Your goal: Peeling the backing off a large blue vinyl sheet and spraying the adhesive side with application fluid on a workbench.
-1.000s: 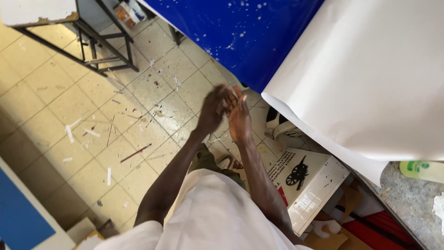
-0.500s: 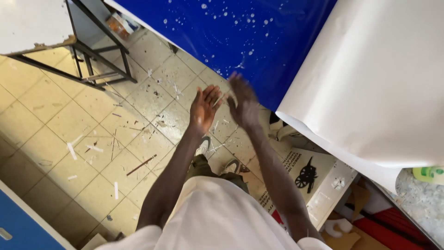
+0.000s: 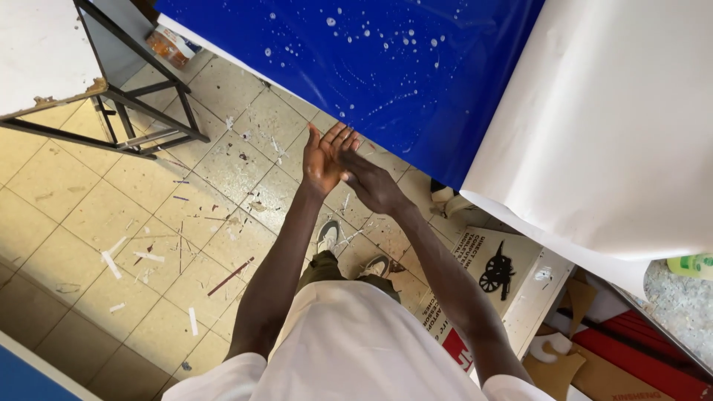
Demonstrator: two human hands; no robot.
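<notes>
My left hand [image 3: 325,157] is raised in front of me with its fingers spread and palm turned inward. My right hand [image 3: 371,186] lies across it, fingertips pressed against the left palm. Neither hand holds anything. Both hover over the tiled floor, just below the edge of a blue sheet [image 3: 386,67] speckled with white droplets. A large white sheet [image 3: 609,126] overlaps the blue one on the right. My shoes [image 3: 328,236] show on the floor below the hands.
A black metal-framed table [image 3: 111,96] with a white top stands at the upper left. The floor tiles [image 3: 148,223] carry scraps of tape and strips. A printed cardboard box [image 3: 490,271] and red packaging [image 3: 631,364] sit at the lower right, a green bottle [image 3: 691,264] at the right edge.
My hands have come apart and pressed together again, the right now sliding across the left palm. They have risen toward the blue sheet as the camera view shifted.
</notes>
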